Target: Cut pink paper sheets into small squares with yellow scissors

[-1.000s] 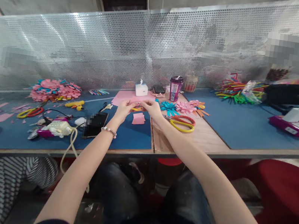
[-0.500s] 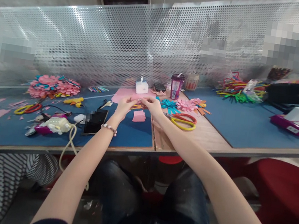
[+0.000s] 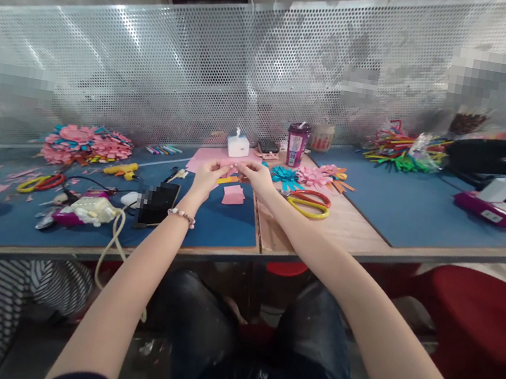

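Observation:
Above the table's middle, my left hand [image 3: 208, 180] and my right hand [image 3: 257, 177] meet with fingertips pinched. Between them shows a small piece of pink paper [image 3: 232, 171], partly covered by the fingers. Just below the hands, small pink paper pieces [image 3: 233, 195] lie on the blue mat. A yellow-orange strip [image 3: 227, 180] shows under the fingers. Behind the hands lies a larger pink sheet [image 3: 199, 159]. Close to my right forearm rest red and yellow scissors [image 3: 309, 204], beside a blue paper flower [image 3: 285, 175] and a pink paper flower [image 3: 315, 176].
A tissue box [image 3: 238, 146] and purple cup [image 3: 296, 145] stand at the back, before a perforated metal screen [image 3: 180, 69]. Leftward are a phone [image 3: 158, 203], a yellow glue gun [image 3: 120, 169], more scissors [image 3: 40, 183] and a pink flower pile [image 3: 87, 147]. Another person sits at far left.
The view has shifted slightly. My hands stay together at the same place with small finger movements, and the yellow-orange strip under them shows a little differently.

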{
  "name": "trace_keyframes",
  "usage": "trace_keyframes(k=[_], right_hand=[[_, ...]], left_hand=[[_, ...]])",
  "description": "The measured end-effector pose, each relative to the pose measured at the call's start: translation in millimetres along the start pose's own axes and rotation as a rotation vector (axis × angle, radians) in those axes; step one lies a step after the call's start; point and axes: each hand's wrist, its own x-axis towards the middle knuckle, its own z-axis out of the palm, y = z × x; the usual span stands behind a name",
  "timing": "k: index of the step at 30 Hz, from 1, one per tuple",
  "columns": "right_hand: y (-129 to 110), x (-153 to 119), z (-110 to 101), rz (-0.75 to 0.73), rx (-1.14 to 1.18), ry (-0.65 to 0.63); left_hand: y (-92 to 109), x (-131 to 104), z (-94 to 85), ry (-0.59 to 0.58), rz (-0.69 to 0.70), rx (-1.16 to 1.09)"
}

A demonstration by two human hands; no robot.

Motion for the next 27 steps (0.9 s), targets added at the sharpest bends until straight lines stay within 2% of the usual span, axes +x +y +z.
trace_keyframes(k=[5, 18, 27], right_hand=[[-1, 0, 1, 0.033, 0.021, 0.015], [-2, 0, -5, 0.019, 0.047, -0.020], [1, 2, -7, 0.016, 0.073, -0.025]], left_hand=[[-2, 1, -1.0, 0.047, -0.013, -0.002], [10, -5, 2.6, 0.028, -0.014, -0.005], [4, -1, 1.0, 0.034, -0.022, -0.013]])
